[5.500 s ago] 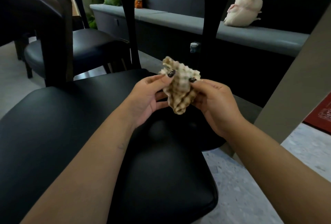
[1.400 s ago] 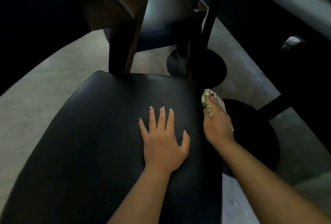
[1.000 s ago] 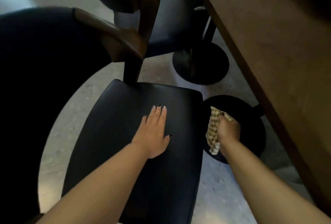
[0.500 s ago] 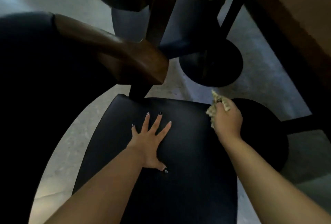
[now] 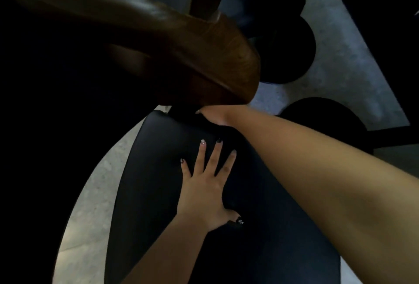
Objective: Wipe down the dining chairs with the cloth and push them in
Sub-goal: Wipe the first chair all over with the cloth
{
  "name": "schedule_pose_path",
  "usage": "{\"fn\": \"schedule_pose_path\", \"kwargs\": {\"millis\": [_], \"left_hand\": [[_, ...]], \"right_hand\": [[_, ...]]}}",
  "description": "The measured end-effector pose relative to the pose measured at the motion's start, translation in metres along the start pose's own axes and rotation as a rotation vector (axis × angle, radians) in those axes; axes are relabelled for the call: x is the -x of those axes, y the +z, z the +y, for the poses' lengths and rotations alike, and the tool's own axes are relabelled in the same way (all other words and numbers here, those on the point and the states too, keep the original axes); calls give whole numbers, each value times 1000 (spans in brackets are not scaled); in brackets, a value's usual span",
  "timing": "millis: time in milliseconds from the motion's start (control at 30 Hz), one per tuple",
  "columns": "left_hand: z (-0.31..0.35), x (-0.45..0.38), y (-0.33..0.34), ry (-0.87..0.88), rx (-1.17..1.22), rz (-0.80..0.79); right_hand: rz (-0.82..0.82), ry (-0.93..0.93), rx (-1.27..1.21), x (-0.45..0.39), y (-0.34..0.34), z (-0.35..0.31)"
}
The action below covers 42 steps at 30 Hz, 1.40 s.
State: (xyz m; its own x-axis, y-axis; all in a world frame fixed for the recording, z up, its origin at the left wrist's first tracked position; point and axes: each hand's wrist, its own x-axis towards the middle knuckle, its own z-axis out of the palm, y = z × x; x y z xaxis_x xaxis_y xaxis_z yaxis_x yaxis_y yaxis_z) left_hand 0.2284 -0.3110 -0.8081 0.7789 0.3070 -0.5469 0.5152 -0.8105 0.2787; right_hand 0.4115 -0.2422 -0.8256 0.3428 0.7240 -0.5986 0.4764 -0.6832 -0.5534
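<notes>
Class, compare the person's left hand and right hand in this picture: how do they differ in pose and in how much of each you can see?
The left hand lies flat on the black seat with fingers spread, fully visible. The right hand reaches to the seat's back edge, mostly hidden under the wooden backrest, so its grip cannot be seen. Both bare arms stretch over the same seat.
</notes>
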Motion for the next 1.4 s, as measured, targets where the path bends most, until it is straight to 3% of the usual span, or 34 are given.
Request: {"fn": "schedule_pose_path", "kwargs": {"millis": [200, 600, 767, 1033, 1167, 1267, 1400], "left_hand": [[-3, 6, 7, -12, 30, 58], [3, 6, 2, -58, 24, 38], [4, 6, 1, -64, 19, 28], [7, 4, -2, -84, -14, 0], [9, 4, -3, -97, -26, -11], [9, 4, -4, -99, -29, -28], [9, 5, -4, -103, -41, -28]], "right_hand": [[-21, -41, 136, 11, -23, 8], [43, 183, 296, 58, -73, 102], [284, 364, 151, 76, -90, 150], [382, 542, -56, 101, -100, 202], [462, 610, -374, 97, -84, 211], [549, 578, -241, 85, -80, 187], [499, 434, 22, 84, -78, 155]]}}
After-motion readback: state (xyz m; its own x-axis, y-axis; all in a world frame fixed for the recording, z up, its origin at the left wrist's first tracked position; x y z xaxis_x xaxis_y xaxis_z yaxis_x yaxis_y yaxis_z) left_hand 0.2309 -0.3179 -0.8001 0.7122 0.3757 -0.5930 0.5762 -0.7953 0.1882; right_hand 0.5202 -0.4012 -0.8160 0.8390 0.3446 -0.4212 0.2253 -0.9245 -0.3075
